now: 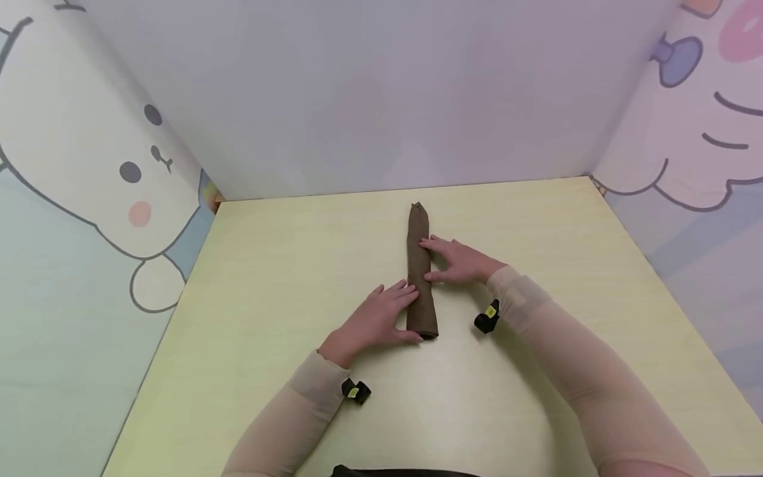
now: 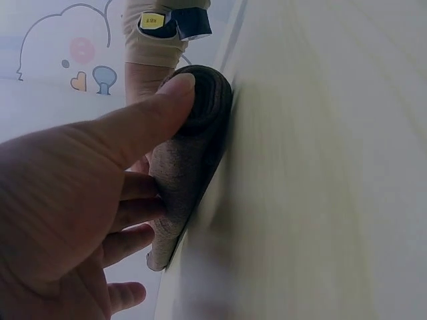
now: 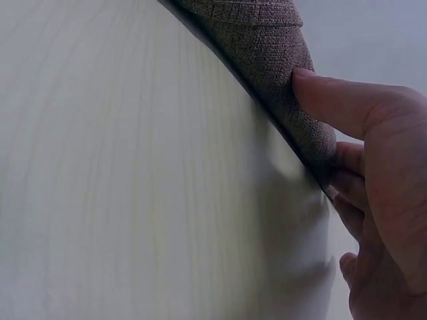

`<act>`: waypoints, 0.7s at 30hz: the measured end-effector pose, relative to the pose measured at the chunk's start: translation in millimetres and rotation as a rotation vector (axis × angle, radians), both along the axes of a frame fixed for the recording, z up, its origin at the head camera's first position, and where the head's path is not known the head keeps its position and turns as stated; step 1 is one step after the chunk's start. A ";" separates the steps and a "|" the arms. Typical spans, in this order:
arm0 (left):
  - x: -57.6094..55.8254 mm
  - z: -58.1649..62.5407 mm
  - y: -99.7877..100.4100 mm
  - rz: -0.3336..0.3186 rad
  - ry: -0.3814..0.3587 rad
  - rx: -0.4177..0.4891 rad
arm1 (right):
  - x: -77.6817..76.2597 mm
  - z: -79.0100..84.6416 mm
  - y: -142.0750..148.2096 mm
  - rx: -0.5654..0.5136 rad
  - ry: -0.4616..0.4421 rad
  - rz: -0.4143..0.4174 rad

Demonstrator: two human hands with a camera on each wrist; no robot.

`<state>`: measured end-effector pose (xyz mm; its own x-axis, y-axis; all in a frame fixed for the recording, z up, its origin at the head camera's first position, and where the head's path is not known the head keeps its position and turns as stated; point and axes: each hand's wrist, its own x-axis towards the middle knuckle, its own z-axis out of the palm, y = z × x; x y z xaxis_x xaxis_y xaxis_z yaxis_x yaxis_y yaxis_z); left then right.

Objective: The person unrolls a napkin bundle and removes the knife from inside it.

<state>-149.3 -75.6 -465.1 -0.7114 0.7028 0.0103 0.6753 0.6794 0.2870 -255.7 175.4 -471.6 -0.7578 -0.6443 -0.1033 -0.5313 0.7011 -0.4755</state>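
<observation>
On the pale yellow, wood-grained table, your dark brown, tube-shaped roll of woven fabric lies near the centre, its far end towards 12 o'clock. It could spring loose if you let both sides go, since no tie shows. Your left hand, at 7 o'clock, has its fingers spread against the side, thumb touching the 6 o'clock end; too hard a push there might telescope the inner layers. Your right hand, at 3 o'clock, touches with fingers and thumb apart; uneven pressure could skew the roll.
</observation>
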 end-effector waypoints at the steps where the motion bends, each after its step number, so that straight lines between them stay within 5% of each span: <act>1: 0.2 -0.3 -0.3 0.000 0.004 0.000 | 0.2 -0.2 -0.1 -0.001 0.002 0.001; 13: -3.2 2.4 -3.3 -0.017 0.039 -0.009 | -0.6 2.4 -0.5 -0.013 -0.003 -0.024; 21: -5.9 6.0 -4.9 0.005 0.037 -0.010 | 26.2 10.4 11.7 -0.162 0.012 -0.072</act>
